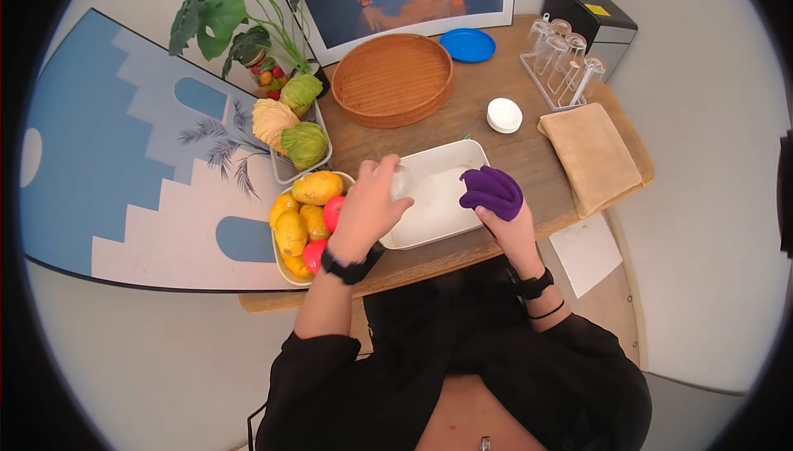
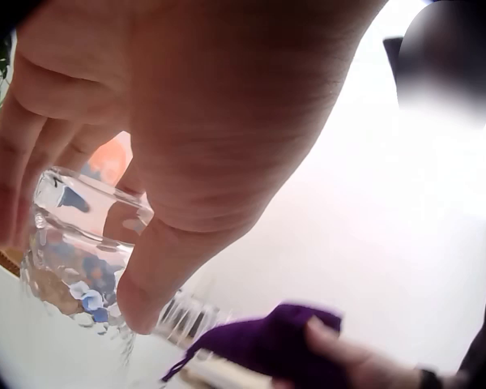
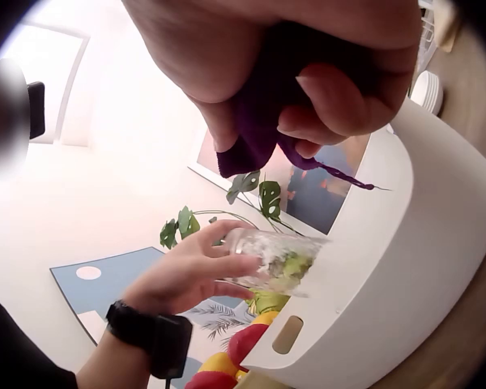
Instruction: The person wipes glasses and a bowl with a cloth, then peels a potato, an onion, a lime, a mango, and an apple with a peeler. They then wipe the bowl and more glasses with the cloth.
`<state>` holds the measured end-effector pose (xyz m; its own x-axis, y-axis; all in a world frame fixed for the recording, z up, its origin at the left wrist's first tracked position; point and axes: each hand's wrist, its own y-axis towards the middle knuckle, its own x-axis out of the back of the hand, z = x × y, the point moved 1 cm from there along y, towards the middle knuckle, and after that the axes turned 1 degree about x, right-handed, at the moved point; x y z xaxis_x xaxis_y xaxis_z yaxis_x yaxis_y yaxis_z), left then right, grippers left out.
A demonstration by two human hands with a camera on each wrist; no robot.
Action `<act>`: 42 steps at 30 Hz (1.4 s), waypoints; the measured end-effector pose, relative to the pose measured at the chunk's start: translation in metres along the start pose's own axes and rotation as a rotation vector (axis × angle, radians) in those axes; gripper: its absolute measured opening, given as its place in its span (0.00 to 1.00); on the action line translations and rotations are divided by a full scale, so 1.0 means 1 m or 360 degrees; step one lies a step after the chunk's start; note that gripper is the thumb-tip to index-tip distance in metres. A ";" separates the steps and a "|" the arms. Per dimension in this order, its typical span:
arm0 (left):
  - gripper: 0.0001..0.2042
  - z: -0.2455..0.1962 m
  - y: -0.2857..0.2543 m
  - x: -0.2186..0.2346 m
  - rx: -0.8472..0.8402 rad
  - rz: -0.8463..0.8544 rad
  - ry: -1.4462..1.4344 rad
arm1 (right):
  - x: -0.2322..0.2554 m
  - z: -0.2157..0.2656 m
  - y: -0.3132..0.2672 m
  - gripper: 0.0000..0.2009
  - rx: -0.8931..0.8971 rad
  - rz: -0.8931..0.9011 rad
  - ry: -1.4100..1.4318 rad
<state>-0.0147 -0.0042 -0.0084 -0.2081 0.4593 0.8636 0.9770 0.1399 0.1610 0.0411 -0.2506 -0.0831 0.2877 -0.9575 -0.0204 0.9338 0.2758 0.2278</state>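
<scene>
My left hand (image 1: 368, 210) holds a clear glass tumbler (image 2: 85, 251) over the left part of a white rectangular bin (image 1: 438, 203). Thumb and fingers curl around the tumbler's sides, and its lower wall has a dimpled texture. In my right hand (image 1: 514, 234) is a bunched purple cloth (image 1: 491, 191), gripped at the bin's right edge. A thin twisted purple cord (image 3: 340, 174) trails from the cloth in the right wrist view. Part of the cloth is hidden inside the right fist. Tumbler and cloth are apart.
Left of the bin are a fruit basket (image 1: 278, 269) and a clear container (image 1: 282, 172) of leafy vegetables. Behind stand a round wicker tray (image 1: 392, 79) and blue plate (image 1: 468, 45). To the right are white dishes (image 1: 504, 115), a glass rack (image 1: 562, 100) and a folded tan cloth (image 1: 591, 158).
</scene>
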 end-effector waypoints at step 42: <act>0.12 -0.022 -0.015 0.003 0.0812 0.0768 -0.1760 | 0.001 0.026 -0.003 0.24 0.1013 0.0260 -0.0914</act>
<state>-0.0292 -0.0238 0.0021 -0.0108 0.9947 -0.1027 0.8867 -0.0380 -0.4608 0.0329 -0.2549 -0.0584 0.0961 -0.8519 0.5148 0.5447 0.4779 0.6891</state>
